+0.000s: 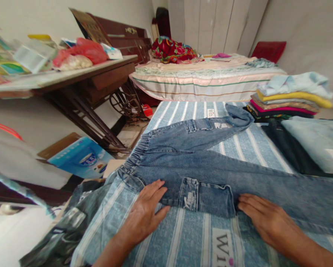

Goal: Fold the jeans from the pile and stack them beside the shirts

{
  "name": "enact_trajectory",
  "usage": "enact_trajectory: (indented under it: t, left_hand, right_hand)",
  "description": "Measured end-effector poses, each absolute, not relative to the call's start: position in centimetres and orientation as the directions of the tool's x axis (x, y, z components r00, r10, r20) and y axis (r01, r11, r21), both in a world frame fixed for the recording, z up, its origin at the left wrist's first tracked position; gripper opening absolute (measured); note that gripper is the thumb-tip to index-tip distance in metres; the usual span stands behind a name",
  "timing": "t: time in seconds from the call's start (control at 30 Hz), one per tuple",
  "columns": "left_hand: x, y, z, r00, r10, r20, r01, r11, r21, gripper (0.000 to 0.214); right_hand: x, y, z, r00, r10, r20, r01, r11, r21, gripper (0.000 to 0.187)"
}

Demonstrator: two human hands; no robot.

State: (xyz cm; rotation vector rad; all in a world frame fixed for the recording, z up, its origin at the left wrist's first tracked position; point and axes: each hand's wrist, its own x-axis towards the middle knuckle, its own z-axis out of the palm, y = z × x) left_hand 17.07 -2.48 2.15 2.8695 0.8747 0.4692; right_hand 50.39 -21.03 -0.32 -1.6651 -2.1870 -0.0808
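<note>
A pair of blue denim cargo trousers [166, 163] lies spread on a striped blue-and-white bed cover, its elastic waistband to the left and its legs running right. My left hand [147, 209] rests on the near edge just below the waistband, fingers stretched and thumb apart. At the right end of the near cargo pocket [208, 196], my right hand [269, 218] touches the denim with its fingers side by side and lightly bent; its thumb is hidden. The far leg is bunched up at its hem.
Folded clothes [289, 100] are stacked at the right, with more folded trousers [316, 144] in front. A cluttered sewing-machine table [116, 65] stands left, above a blue box [83, 157]. Dark garments [74, 222] lie beside the bed's left edge. Behind is another bed [205, 79].
</note>
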Motion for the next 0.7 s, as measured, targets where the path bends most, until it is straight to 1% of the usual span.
enact_trajectory:
  t: [0.07,0.17,0.23,0.3,0.37,0.4,0.47,0.53,0.6,0.7]
  left_hand:
    - [17.5,-2.8,2.4,0.795,0.545,0.265,0.516,-0.838,0.178,0.044]
    - [19.0,-3.8,2.6,0.816,0.501,0.29,0.478,-0.866,0.151,0.047]
    - [20.4,-4.4,2.6,0.829,0.465,0.311,0.443,-0.885,0.142,0.046]
    - [21.9,-4.3,2.8,0.835,0.443,0.326,0.418,-0.897,0.147,0.039]
    - [23.3,-3.3,3.2,0.835,0.461,0.301,0.423,-0.887,0.185,0.031]
    - [23.9,-2.4,3.6,0.834,0.486,0.263,0.439,-0.872,0.219,0.027]
    - [25.3,-0.1,4.7,0.831,0.54,0.132,0.489,-0.823,0.289,0.022]
    - [26.7,2.5,6.0,0.833,0.553,-0.007,0.528,-0.792,0.307,0.018]
    - [28.1,4.6,7.2,0.825,0.56,-0.076,0.561,-0.792,0.242,0.016]
    - [29.6,6.5,7.9,0.806,0.579,-0.12,0.591,-0.797,0.125,0.019]
  right_hand:
    - [50.8,-20.3,0.8,-0.162,0.956,0.247,0.908,0.242,-0.343,0.041]
    - [51.7,-18.7,2.3,-0.062,0.997,0.045,0.827,0.077,-0.557,0.037]
    - [52.3,-17.5,3.0,-0.014,0.998,-0.066,0.765,-0.032,-0.643,0.034]
    - [53.1,-16.2,3.5,0.01,0.99,-0.138,0.693,-0.106,-0.713,0.028]
    - [54.0,-15.0,3.7,0.026,0.987,-0.158,0.61,-0.141,-0.78,0.024]
    - [54.4,-14.4,3.8,0.032,0.987,-0.155,0.572,-0.145,-0.807,0.022]
    - [55.1,-13.2,3.8,0.059,0.99,-0.129,0.526,-0.141,-0.839,0.021]
    - [55.8,-11.9,3.6,0.1,0.992,-0.077,0.561,-0.12,-0.819,0.022]
    - [56.2,-10.8,3.1,0.142,0.99,-0.018,0.638,-0.106,-0.763,0.023]
    - [56.6,-10.0,2.3,0.214,0.976,0.038,0.715,-0.13,-0.686,0.027]
